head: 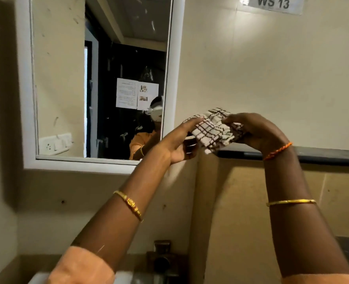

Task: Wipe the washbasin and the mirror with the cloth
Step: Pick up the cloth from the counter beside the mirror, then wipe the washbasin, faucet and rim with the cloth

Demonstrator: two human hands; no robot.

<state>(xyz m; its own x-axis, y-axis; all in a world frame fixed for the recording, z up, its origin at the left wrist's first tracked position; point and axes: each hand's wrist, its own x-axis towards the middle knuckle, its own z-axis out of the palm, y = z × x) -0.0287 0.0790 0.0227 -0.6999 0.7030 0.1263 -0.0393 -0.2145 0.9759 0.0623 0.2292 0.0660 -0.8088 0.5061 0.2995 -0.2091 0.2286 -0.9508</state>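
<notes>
A white cloth with dark checks [212, 130] is held up between both hands, just right of the mirror's lower right corner. My left hand [181, 143] holds its left edge with fingers stretched along it and the thumb underneath. My right hand [255, 131] grips the bunched right side with curled fingers. The mirror [67, 78] in a white frame hangs on the wall at the upper left. Only a pale strip of the washbasin rim [124, 278] shows at the bottom edge, mostly hidden by my left arm.
A dark tap fitting [162, 257] sticks out of the wall above the basin. A dark ledge [323, 155] runs along the wall at the right, behind my right wrist. A "WS 13" label [272, 3] is stuck at the top right. A vertical pipe [205, 201] runs between my arms.
</notes>
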